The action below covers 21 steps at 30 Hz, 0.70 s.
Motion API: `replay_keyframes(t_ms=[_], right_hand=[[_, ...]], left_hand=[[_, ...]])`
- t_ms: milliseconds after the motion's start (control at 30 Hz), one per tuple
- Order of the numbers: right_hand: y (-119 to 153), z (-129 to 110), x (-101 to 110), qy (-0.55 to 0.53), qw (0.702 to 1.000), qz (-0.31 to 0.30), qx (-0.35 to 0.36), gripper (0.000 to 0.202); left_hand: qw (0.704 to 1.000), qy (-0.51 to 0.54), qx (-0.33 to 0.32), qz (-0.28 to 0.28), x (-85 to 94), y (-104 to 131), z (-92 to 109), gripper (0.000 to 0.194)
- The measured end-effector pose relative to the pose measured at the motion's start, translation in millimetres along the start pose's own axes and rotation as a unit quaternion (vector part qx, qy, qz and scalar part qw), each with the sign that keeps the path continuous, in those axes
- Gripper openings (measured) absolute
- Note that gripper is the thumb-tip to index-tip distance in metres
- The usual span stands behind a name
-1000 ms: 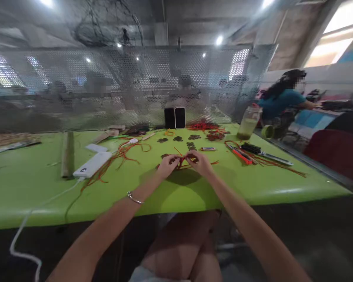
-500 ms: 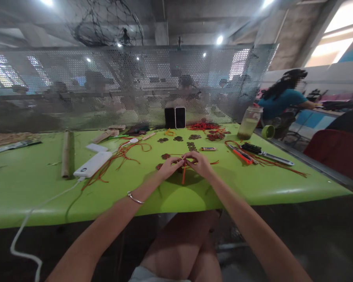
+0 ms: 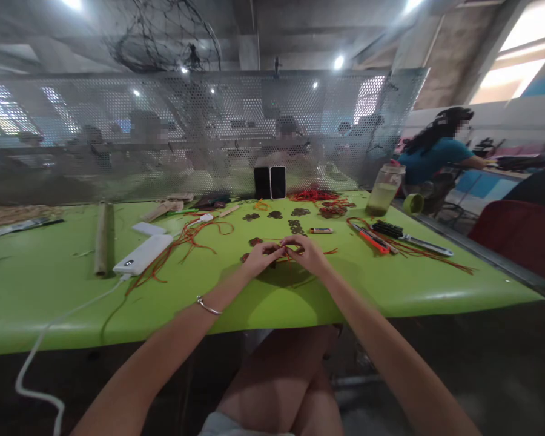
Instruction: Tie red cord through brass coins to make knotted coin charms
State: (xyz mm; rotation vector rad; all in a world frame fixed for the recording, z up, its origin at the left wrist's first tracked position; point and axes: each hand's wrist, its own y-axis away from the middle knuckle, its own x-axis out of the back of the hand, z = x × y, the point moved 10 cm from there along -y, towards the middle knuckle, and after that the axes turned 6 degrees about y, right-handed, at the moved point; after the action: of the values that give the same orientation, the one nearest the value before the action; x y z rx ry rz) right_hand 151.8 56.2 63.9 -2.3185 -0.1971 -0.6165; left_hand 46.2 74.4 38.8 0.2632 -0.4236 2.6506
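Observation:
My left hand [image 3: 261,259] and my right hand [image 3: 305,253] meet fingertip to fingertip above the green tabletop [image 3: 236,303]. Both are closed in a pinch on red cord [image 3: 290,266], whose thin ends hang below the fingers and stick out to the right. A dark piece partly shows under the left fingers; its kind is hidden. Beside the left hand lie small coin-like discs wound with red [image 3: 255,241]. Just beyond the hands are rows of dark coin-like discs [image 3: 296,226] and a small printed tube [image 3: 321,231].
At right lie an orange cutter [image 3: 379,243], a black brush [image 3: 388,229] and a bottle [image 3: 385,189]. A white power bank [image 3: 143,254], loose red cords [image 3: 193,233] and a bamboo tube [image 3: 102,239] are at left. Two phones [image 3: 278,182] stand before a perforated screen [image 3: 236,133]. A person [image 3: 440,151] sits at far right.
The thick red cord end hanging under my fingers has gone from there; thinner strands now hang slightly further right. Both hands stay in nearly the same place.

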Motion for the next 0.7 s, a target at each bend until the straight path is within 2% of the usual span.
replay_keyframes(t_ms=[267,500,700], right_hand=[[-1.3,5.5,-2.3,0.041,0.999,-0.009,-0.012,0.020],[1.2,10.5,-18.1,0.064,0.995,-0.072,-0.031,0.008],[4.6,4.3,-30.5,0.025,0.991,-0.124,-0.042,0.032]], left_hand=[[0.999,0.033,0.011,0.025,4.3,1.6,-3.3,0.039],[0.998,0.040,0.006,0.051,8.6,2.3,-3.5,0.043],[0.995,-0.018,-0.003,0.096,19.6,-0.4,-4.4,0.044]])
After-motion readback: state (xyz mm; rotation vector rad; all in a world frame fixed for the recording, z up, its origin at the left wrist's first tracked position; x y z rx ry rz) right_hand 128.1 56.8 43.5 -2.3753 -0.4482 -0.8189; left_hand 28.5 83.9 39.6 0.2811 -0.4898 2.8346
